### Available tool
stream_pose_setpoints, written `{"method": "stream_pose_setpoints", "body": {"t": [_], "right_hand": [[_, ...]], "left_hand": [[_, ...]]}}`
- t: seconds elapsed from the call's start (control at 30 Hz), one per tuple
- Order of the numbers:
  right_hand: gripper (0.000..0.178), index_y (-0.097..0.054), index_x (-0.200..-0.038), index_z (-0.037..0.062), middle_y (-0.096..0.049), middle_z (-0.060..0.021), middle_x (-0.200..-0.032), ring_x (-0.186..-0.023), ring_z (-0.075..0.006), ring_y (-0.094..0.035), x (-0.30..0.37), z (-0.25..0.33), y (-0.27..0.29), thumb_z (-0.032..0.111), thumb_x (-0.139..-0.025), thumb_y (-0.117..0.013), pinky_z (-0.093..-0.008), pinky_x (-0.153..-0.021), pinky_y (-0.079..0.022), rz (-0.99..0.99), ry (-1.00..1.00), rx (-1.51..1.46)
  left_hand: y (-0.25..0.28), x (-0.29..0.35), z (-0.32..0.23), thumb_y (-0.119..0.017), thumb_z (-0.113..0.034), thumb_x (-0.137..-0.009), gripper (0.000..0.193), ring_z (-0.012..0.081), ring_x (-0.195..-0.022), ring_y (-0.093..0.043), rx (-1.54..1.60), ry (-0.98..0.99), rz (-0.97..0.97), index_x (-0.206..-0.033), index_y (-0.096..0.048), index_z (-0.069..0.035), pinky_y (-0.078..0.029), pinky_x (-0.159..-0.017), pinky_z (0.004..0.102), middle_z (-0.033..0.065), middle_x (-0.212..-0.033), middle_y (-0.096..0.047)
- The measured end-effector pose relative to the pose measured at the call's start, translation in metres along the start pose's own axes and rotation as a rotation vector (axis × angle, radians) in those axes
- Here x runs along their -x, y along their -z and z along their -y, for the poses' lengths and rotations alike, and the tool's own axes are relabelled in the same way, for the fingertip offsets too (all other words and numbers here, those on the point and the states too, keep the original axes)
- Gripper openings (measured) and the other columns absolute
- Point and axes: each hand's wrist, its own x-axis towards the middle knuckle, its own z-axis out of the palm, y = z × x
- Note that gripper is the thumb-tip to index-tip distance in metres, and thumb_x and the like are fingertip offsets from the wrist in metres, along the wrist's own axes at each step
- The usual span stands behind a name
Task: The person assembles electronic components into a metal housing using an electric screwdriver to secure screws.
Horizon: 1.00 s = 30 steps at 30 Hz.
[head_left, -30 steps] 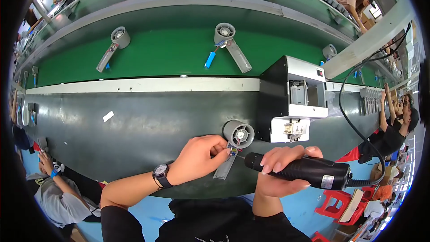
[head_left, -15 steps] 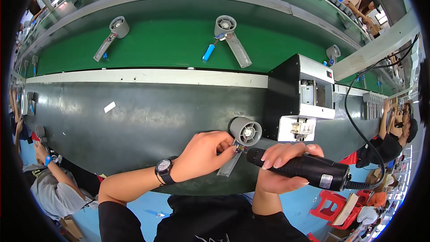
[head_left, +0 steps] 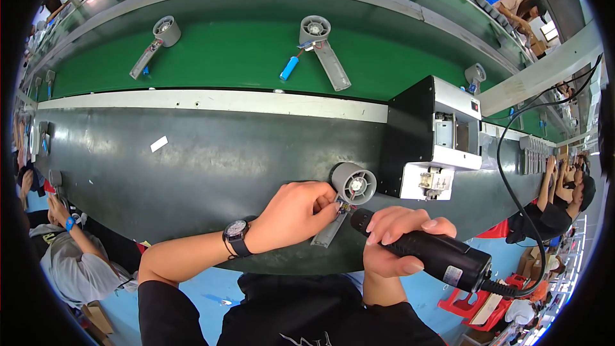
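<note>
In front of me on the dark bench lies a grey handheld fan body, its round head toward the far side and its open handle pointing at me. A small circuit board with thin wires sits where head and handle meet. My left hand, with a watch on the wrist, pinches at this board, thumb and fingertips closed. My right hand is wrapped around a black corded electric screwdriver. Its nose is close to the board, and the tip's exact contact cannot be made out.
A black and silver machine stands right of the fan. Its neighbour, a black cable, loops down to the screwdriver. Beyond a white rail, a green belt carries several fan bodies. A white paper slip lies left. Co-workers sit both sides.
The screwdriver has tilted: its rear end dropped and its nose shifted slightly left. My left hand keeps its pinch at the board. The fans on the belt have moved a little left.
</note>
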Motion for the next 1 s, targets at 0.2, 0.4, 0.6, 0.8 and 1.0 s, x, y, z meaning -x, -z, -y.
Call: {"method": "stream_pose_setpoints", "body": {"t": [0.2, 0.4, 0.6, 0.8, 1.0], "right_hand": [[0.063, -0.033, -0.111, 0.0095, -0.05, -0.0029, -0.066, -0.045, -0.0131, -0.052, 0.0, -0.005, 0.004, 0.059, -0.088, -0.065, -0.026, -0.045, -0.048, 0.026, 0.007, 0.018], [0.057, -0.034, -0.116, 0.0054, -0.056, -0.0076, -0.071, -0.05, -0.0178, -0.058, -0.006, -0.01, 0.013, 0.045, -0.09, -0.068, -0.0322, -0.049, -0.053, 0.056, 0.015, -0.161], [0.054, -0.036, -0.127, 0.0017, -0.048, -0.0058, -0.072, -0.049, -0.0146, -0.049, -0.025, 0.025, 0.039, 0.047, -0.1, -0.05, -0.0272, -0.049, -0.045, -0.15, 0.153, -0.259], [0.049, -0.036, -0.127, 0.0013, -0.046, -0.0056, -0.072, -0.047, -0.0133, -0.045, -0.022, 0.015, 0.07, 0.043, -0.103, -0.045, -0.0277, -0.048, -0.043, -0.179, 0.056, -0.288], [0.046, -0.036, -0.127, 0.0019, -0.047, -0.0059, -0.07, -0.045, -0.0139, -0.047, -0.01, 0.002, 0.078, 0.041, -0.104, -0.042, -0.0271, -0.046, -0.045, -0.19, 0.046, -0.271]], "left_hand": [[-0.002, -0.006, 0.001, -0.066, -0.011, -0.089, 0.013, 0.0181, -0.06, -0.064, -0.009, 0.002, 0.002, -0.085, -0.061, 0.001, -0.049, -0.058, 0.0314, 0.0096, -0.071, -0.068], [-0.007, -0.008, 0.002, -0.066, -0.012, -0.09, 0.014, 0.0157, -0.061, -0.063, 0.004, -0.004, 0.003, -0.088, -0.063, 0.002, -0.049, -0.058, 0.0306, 0.0098, -0.071, -0.068], [0.04, -0.024, 0.007, -0.065, -0.018, -0.095, 0.018, 0.0035, -0.07, -0.056, 0.003, 0.017, -0.103, -0.1, -0.067, -0.001, -0.048, -0.06, 0.0237, -0.002, -0.078, -0.065], [0.177, -0.072, 0.037, -0.063, -0.02, -0.094, 0.022, 0.0051, -0.077, -0.06, -0.078, 0.057, -0.628, -0.098, -0.07, 0.0, -0.05, -0.063, 0.0227, -0.0009, -0.084, -0.068], [0.226, -0.101, 0.073, -0.063, -0.018, -0.092, 0.019, 0.021, -0.074, -0.063, -0.403, -0.061, -0.962, -0.097, -0.068, 0.0, -0.05, -0.071, 0.0358, 0.0111, -0.088, -0.068]]}}
